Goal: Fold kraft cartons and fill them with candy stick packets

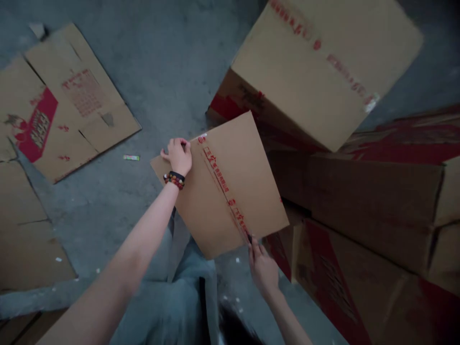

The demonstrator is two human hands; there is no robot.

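Brown cardboard fills most of the head view, the only view at this moment. The carton (237,167) being handled is in the middle, taped face toward the camera, in front of the person's grey-blue clothing (161,306). Tape (230,203) with red lettering runs along the seam, from the upper left edge to the lower edge; a dark line shows beside the lettering. Cannot tell whether the seam is cut.

Left hand (178,155): on the carton near its upper left edge, fingers bent and partly closed, thumb and index close together. Fingertips partly hidden; cannot tell whether it grips the edge or only rests there. Beaded bracelet (175,180) on the wrist.

Right hand (263,269): below the carton's lower edge, fingers closed around a small dark tool (249,237). Tool's tip is at the lower end of the tape; most of it is hidden by the fingers, type not legible.

Surroundings: large box (327,76) at upper right, red-lettered tape across its top, near the carton. Further boxes (370,206) with red panels along the right side, dimly lit. At left, a flattened carton (84,132) with red print and a plain cardboard sheet (28,239) lie on the grey floor (151,72). Small green-wrapped item (131,157) on the floor between flattened carton and left hand.
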